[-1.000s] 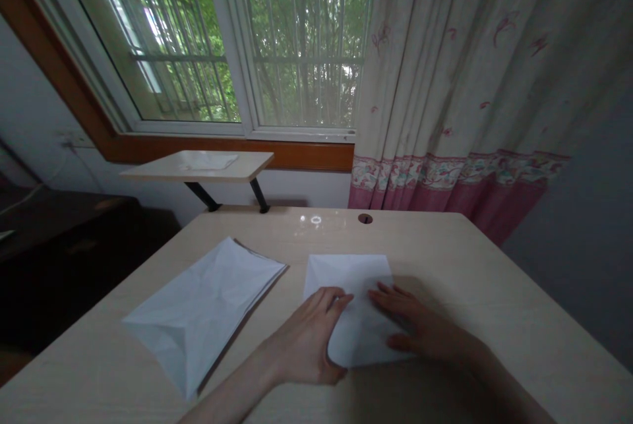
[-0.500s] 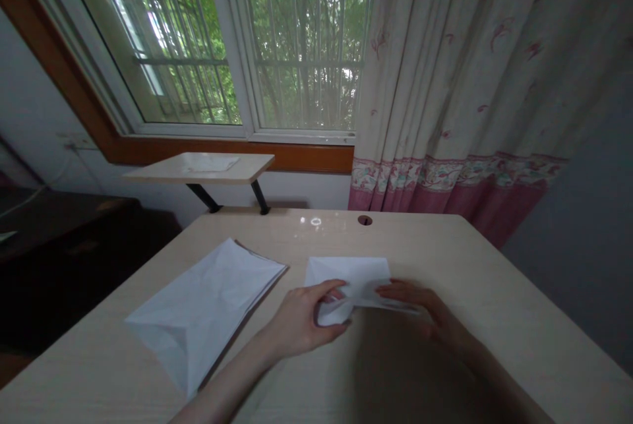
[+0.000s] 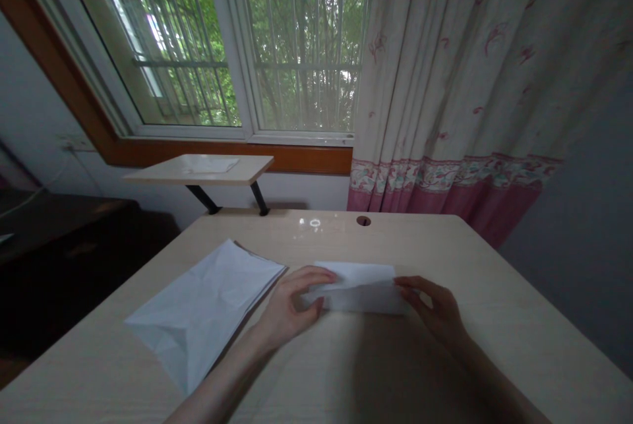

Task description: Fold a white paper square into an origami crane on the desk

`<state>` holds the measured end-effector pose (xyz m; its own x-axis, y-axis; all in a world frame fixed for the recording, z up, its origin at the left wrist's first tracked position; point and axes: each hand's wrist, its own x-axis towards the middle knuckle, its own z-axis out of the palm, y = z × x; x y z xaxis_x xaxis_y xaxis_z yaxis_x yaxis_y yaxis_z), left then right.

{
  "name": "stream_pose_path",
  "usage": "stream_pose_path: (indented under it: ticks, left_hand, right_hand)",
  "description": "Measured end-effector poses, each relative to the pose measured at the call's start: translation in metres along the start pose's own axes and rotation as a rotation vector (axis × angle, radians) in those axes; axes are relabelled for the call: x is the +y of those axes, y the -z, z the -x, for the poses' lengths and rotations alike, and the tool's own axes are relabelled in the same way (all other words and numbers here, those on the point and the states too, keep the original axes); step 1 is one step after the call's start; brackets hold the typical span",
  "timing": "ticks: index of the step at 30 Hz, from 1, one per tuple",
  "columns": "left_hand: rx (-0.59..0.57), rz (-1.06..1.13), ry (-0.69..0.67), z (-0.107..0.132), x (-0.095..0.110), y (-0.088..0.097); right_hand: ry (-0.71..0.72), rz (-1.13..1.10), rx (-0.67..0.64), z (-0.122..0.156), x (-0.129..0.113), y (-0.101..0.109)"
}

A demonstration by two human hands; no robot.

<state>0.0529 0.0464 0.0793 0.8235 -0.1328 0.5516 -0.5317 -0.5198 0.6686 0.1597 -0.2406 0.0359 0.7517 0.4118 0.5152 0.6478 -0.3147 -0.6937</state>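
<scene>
**Pale wooden table [image 3: 445, 358] under a barred window [image 3: 222, 48]: both hands on a folded sheet**

Daylight from green trees comes through the white-framed window across the upper left of the frame, and a brown wooden sill runs beneath it. At the far left edge stands a dark, low piece of furniture [image 3: 59, 246], too dim to make out further. Just right of it, below the sill, a small pale shelf on black brackets [image 3: 198, 169] carries something flat and white.

On the table, left of centre, lies a loose stack of creased white paper sheets [image 3: 208, 308], set at an angle with one corner toward the lower left.

The left hand [image 3: 287, 305] comes in from the bottom of the frame, just right of that stack. Its fingers are curled together and closed on the left end of a folded white sheet of paper [image 3: 366, 289], forefinger on top and thumb against the near edge. This sheet lies as a narrow horizontal strip at the middle of the table, apart from the stack, with its upper flap doubled over.

The right hand [image 3: 438, 312] meets the strip's right end with its fingertips touching the paper. Whether it grips the sheet or only presses on it I cannot tell.

Above the strip, near the table's far edge, sits a small round cable hole [image 3: 363, 221]. A cream curtain with a pink patterned hem [image 3: 469, 68] fills the upper right, and a grey wall lies beyond it at the right edge.
</scene>
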Motion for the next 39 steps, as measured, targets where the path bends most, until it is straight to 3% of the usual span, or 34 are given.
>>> stream_pose_path:
  ticks: [4, 7, 11, 15, 22, 26, 32, 39]
  left_hand:
    - [0.21, -0.145, -0.095, 0.007, -0.011, -0.011]
    - [0.292, -0.273, -0.137, 0.013, -0.02, -0.022]
    - [0.283, -0.424, -0.226, 0.02, -0.029, -0.032]
    - [0.237, -0.567, -0.258, 0.022, -0.03, -0.037]
    - [0.26, -0.773, -0.071, 0.018, -0.022, -0.047]
    - [0.186, -0.819, -0.013, 0.019, -0.025, -0.052]
    - [-0.041, -0.804, 0.012, 0.02, -0.037, -0.057]
    - [-0.281, -0.633, 0.045, 0.024, -0.046, -0.061]
  right_hand:
    - [0.043, 0.094, 0.044, 0.002, 0.006, -0.006]
    - [0.176, 0.232, 0.107, 0.004, 0.01, -0.014]
    - [0.343, 0.405, 0.233, 0.004, 0.014, -0.024]
    - [0.423, 0.57, 0.356, 0.005, 0.012, -0.032]
    - [0.402, 0.74, 0.274, 0.011, -0.002, -0.047]
    - [0.394, 0.796, 0.127, 0.013, -0.004, -0.052]
    - [0.362, 0.786, -0.109, 0.011, 0.001, -0.054]
    - [0.415, 0.625, -0.212, 0.013, 0.011, -0.054]
